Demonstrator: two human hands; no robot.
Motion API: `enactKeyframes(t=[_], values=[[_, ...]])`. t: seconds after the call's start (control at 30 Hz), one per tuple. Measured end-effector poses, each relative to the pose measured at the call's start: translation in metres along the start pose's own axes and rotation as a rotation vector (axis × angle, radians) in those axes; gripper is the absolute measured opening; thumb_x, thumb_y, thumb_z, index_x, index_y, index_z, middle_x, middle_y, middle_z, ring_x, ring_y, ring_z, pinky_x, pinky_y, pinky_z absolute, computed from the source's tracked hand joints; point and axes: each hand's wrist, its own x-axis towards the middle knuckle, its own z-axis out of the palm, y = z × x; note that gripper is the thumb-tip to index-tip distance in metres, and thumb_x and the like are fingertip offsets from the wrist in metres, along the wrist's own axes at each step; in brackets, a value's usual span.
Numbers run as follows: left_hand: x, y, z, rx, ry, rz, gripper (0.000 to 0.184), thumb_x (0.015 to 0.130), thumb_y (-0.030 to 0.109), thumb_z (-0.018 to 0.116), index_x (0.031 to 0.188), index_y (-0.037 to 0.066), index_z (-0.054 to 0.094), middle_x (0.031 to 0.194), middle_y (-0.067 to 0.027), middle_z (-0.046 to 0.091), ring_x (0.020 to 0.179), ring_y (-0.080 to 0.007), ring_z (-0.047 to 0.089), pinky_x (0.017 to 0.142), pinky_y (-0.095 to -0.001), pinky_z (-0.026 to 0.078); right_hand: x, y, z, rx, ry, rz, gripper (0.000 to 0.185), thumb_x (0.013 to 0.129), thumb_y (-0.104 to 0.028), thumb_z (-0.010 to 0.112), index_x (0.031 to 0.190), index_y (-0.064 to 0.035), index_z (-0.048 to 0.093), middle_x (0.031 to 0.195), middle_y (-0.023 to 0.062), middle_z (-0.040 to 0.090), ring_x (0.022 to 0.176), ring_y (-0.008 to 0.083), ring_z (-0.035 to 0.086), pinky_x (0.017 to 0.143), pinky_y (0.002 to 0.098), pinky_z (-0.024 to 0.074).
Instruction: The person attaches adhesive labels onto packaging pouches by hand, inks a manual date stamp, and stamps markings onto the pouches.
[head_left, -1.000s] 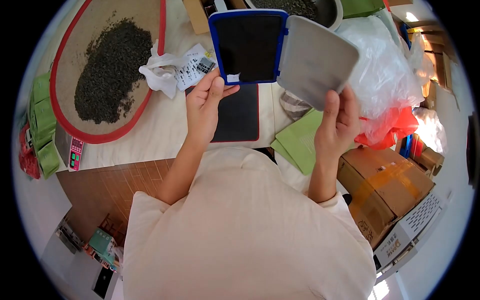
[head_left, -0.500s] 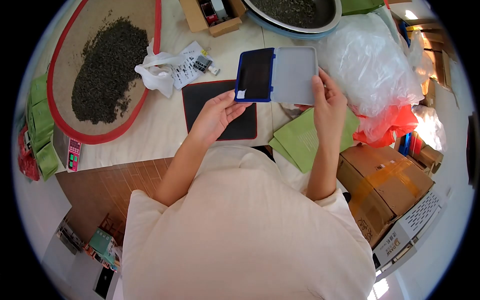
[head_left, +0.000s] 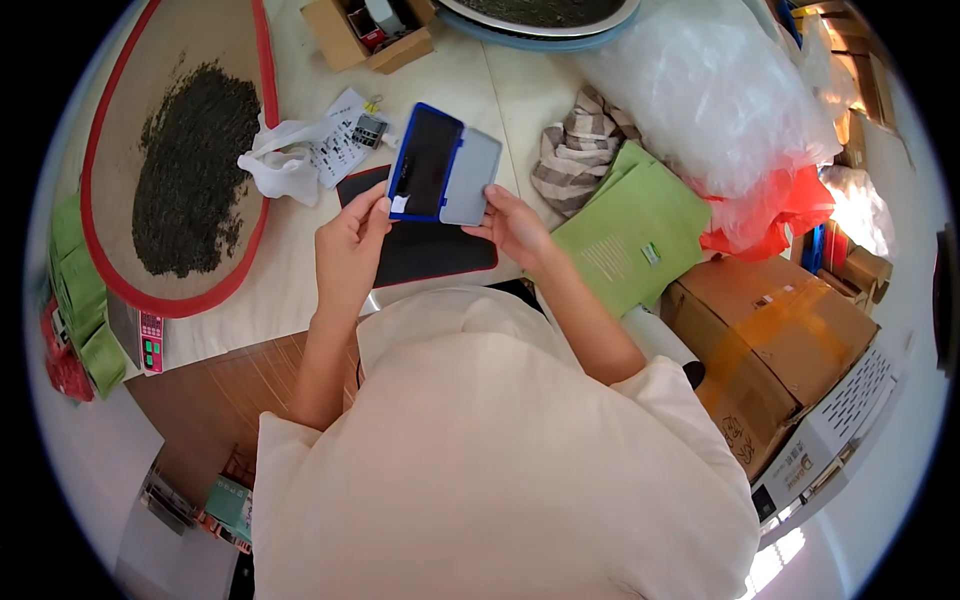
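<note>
An ink pad [head_left: 427, 160] in a blue case, its grey lid folded back, is held up over the black red-edged mat [head_left: 430, 258]. My left hand [head_left: 350, 245] pinches the lower left corner of the case, beside a small white patch. With its fingers on the lid's lower right edge, my right hand [head_left: 514, 228] grips the other side. Beyond the left hand lie a printed sheet [head_left: 342, 140] and a small grey stamp [head_left: 369, 130]. Green packets [head_left: 630, 240] lie to the right of my right hand.
A red-rimmed tray [head_left: 262, 50] of dark leaves is at left, with a white plastic bag [head_left: 285, 165] by its rim. A small open carton [head_left: 335, 38] and a metal basin [head_left: 600, 22] stand at the back. Plastic bags [head_left: 720, 90], striped cloth [head_left: 575, 150] and a cardboard box [head_left: 770, 350] are right.
Both hands have brought the ink pad left and closer to my body, and its lid now appears narrower. More of the green packets and the striped cloth show. The view has shifted.
</note>
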Motion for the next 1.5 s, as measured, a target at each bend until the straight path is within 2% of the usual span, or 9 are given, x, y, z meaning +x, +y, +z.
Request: enactKeyframes(t=[0.1, 0.37, 0.5, 0.63, 0.9, 1.13, 1.2, 1.37, 1.5], values=[[0.006, -0.008, 0.001, 0.196, 0.002, 0.181, 0.031, 0.095, 0.019, 0.052, 0.118, -0.001, 0.059, 0.1, -0.0052, 0.065, 0.079, -0.0102, 0.062, 0.077, -0.0248, 0.052, -0.003, -0.001, 0.008, 0.164, 0.001, -0.315, 0.033, 0.098, -0.028, 0.043, 0.115, -0.002, 0.053, 0.102, 0.0081, 0.063, 0.1, 0.0177, 0.06, 0.085, 0.0318, 0.0491], [0.055, -0.069, 0.041, -0.793, -0.212, -0.051, 0.035, 0.097, 0.018, 0.049, 0.125, -0.002, 0.049, 0.108, -0.0081, 0.061, 0.094, -0.0145, 0.061, 0.089, -0.0297, 0.05, -0.068, -0.084, 0.041, -0.634, 0.299, -0.877, 0.037, 0.09, -0.023, 0.063, 0.112, 0.0065, 0.061, 0.087, 0.0046, 0.066, 0.075, 0.0056, 0.054, 0.07, 0.0208, 0.0441], [0.05, -0.055, 0.065, -0.907, -0.331, -0.312, 0.026, 0.098, 0.017, 0.046, 0.117, 0.002, 0.054, 0.11, -0.0068, 0.062, 0.101, -0.0145, 0.061, 0.089, -0.0291, 0.05, -0.062, -0.098, 0.043, -0.87, 0.425, -0.885, 0.036, 0.091, -0.023, 0.06, 0.111, 0.0072, 0.061, 0.082, 0.0065, 0.066, 0.066, 0.007, 0.056, 0.061, 0.0213, 0.0469], [0.041, -0.046, 0.054, -0.796, -0.308, -0.455, 0.029, 0.097, 0.019, 0.047, 0.119, 0.001, 0.054, 0.111, -0.0082, 0.062, 0.104, -0.0162, 0.061, 0.088, -0.0273, 0.05, -0.031, -0.105, 0.005, -0.722, 0.434, -0.5, 0.037, 0.091, -0.027, 0.056, 0.106, 0.0057, 0.063, 0.08, 0.008, 0.065, 0.068, 0.0113, 0.06, 0.054, 0.0242, 0.0504], [0.049, -0.037, 0.026, -0.155, -0.041, -0.058, 0.031, 0.093, 0.016, 0.055, 0.115, -0.005, 0.059, 0.097, -0.0097, 0.067, 0.083, -0.014, 0.066, 0.072, -0.0229, 0.053, 0.014, -0.029, -0.03, -0.262, 0.244, -0.086, 0.033, 0.096, -0.028, 0.047, 0.11, -0.0002, 0.057, 0.095, 0.0072, 0.062, 0.079, 0.0174, 0.063, 0.067, 0.0303, 0.0538], [0.093, -0.082, 0.062, -0.208, -0.202, -0.076, 0.036, 0.096, 0.017, 0.048, 0.127, -0.003, 0.049, 0.111, -0.0117, 0.062, 0.093, -0.0166, 0.064, 0.08, -0.0249, 0.05, 0.046, -0.082, -0.048, -0.502, 0.455, -0.34, 0.034, 0.094, -0.028, 0.047, 0.107, 0.001, 0.058, 0.089, 0.0093, 0.063, 0.067, 0.0203, 0.064, 0.06, 0.0327, 0.0543], [0.102, -0.092, 0.077, -0.186, -0.201, -0.065, 0.042, 0.099, 0.024, 0.044, 0.131, -0.003, 0.044, 0.12, -0.0143, 0.057, 0.104, -0.0182, 0.059, 0.089, -0.0264, 0.046, 0.06, -0.1, -0.059, -0.558, 0.454, -0.362, 0.036, 0.095, -0.026, 0.049, 0.117, 0.0014, 0.056, 0.099, 0.0074, 0.062, 0.086, 0.0149, 0.061, 0.056, 0.0258, 0.0516], [0.078, -0.07, 0.105, -0.096, -0.293, -0.108, 0.04, 0.097, 0.022, 0.046, 0.131, 0.001, 0.045, 0.122, -0.0122, 0.056, 0.106, -0.0167, 0.057, 0.091, -0.0275, 0.045, 0.032, -0.113, -0.058, -0.987, 0.765, -0.791, 0.045, 0.089, -0.026, 0.052, 0.124, 0.0021, 0.046, 0.119, 0.0233, 0.052, 0.112, 0.0367, 0.048, 0.097, 0.0404, 0.0376], [0.066, -0.07, 0.151, 0.041, -0.519, 0.005, 0.04, 0.094, 0.021, 0.053, 0.127, 0.001, 0.048, 0.117, -0.0103, 0.057, 0.105, -0.0173, 0.057, 0.091, -0.029, 0.045, -0.069, -0.06, -0.077, -1.127, 1.256, -0.982, 0.051, 0.086, -0.02, 0.054, 0.129, 0.003, 0.04, 0.128, 0.0253, 0.044, 0.119, 0.0401, 0.04, 0.102, 0.0431, 0.0306]])
